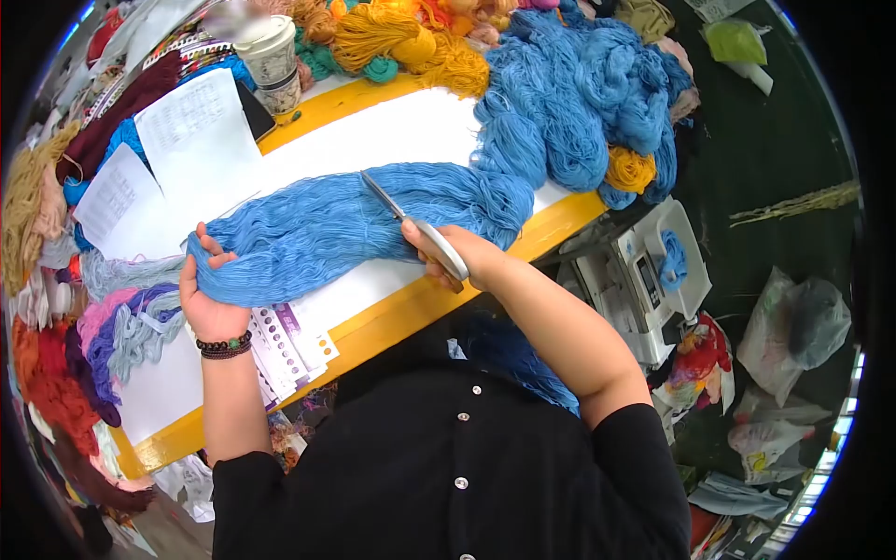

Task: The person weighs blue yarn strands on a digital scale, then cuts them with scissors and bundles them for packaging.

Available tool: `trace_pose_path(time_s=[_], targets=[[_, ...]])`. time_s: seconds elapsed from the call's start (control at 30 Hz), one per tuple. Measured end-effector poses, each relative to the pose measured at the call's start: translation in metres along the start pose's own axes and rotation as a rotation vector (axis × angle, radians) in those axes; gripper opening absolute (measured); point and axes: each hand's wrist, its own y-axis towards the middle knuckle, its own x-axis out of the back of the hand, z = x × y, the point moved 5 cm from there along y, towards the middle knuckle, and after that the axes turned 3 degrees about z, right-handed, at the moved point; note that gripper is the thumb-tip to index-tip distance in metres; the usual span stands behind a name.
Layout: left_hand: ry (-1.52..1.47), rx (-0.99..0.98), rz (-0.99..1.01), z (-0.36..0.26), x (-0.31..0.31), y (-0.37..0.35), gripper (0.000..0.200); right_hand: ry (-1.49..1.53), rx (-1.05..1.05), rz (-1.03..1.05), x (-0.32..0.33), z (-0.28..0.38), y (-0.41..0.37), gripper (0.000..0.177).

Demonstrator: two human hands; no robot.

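Note:
A long skein of blue yarn [308, 229] stretches across the white, yellow-edged table [373, 313]. My left hand [213, 294] is hooked through the skein's left end, with strands looped over the palm and fingers curled up around them. In my right hand [448, 254] is a pair of scissors [439, 245], gripped by the handles. The blades point up and to the left and lie over the middle of the skein. At its right end the skein bunches up beside a large heap of blue yarn [579, 93].
Yellow and orange yarn [392, 37] lies along the back, near a lidded cup [271, 61]. Printed sheets [196, 126] rest at the left, with pink, purple and grey skeins [140, 327] nearer. A scale [644, 271] holding blue yarn stands right of the table. Plastic bags [789, 327] lie beyond.

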Motion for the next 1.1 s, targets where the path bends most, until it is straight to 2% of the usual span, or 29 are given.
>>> trace_pose_path(time_s=[0.07, 0.2, 0.27, 0.47, 0.53, 0.57, 0.63, 0.73, 0.93, 1.1], targets=[[0.003, -0.01, -0.022, -0.001, 0.001, -0.001, 0.045, 0.001, 0.023, 0.063, -0.001, -0.001, 0.003, 0.082], [0.025, -0.016, -0.064, -0.002, 0.003, -0.002, 0.045, 0.104, 0.035, 0.113, -0.002, 0.004, 0.003, 0.072], [0.016, -0.008, -0.058, -0.002, 0.003, -0.002, 0.045, 0.132, 0.017, 0.071, 0.0, 0.012, -0.002, 0.067], [0.036, -0.004, -0.053, -0.003, 0.004, -0.002, 0.046, 0.039, 0.111, -0.034, 0.001, 0.012, -0.017, 0.054], [0.038, -0.003, -0.057, -0.002, 0.004, -0.002, 0.046, -0.095, 0.252, -0.064, 0.001, 0.011, -0.033, 0.05], [0.037, -0.004, -0.058, -0.002, 0.003, -0.002, 0.046, -0.172, 0.22, -0.012, 0.0, 0.005, -0.04, 0.048], [0.035, -0.007, -0.062, -0.002, 0.002, -0.003, 0.046, -0.021, 0.21, 0.11, -0.006, -0.009, -0.058, 0.047], [0.03, -0.002, -0.057, -0.001, 0.002, -0.002, 0.046, 0.018, 0.164, 0.202, -0.012, -0.025, -0.074, 0.045], [0.03, 0.011, -0.035, 0.0, 0.0, -0.001, 0.045, -0.007, 0.105, 0.181, -0.02, -0.043, -0.069, 0.047], [0.003, 0.013, -0.021, -0.003, 0.004, -0.002, 0.045, 0.039, 0.19, 0.235, -0.025, -0.045, -0.062, 0.05]])
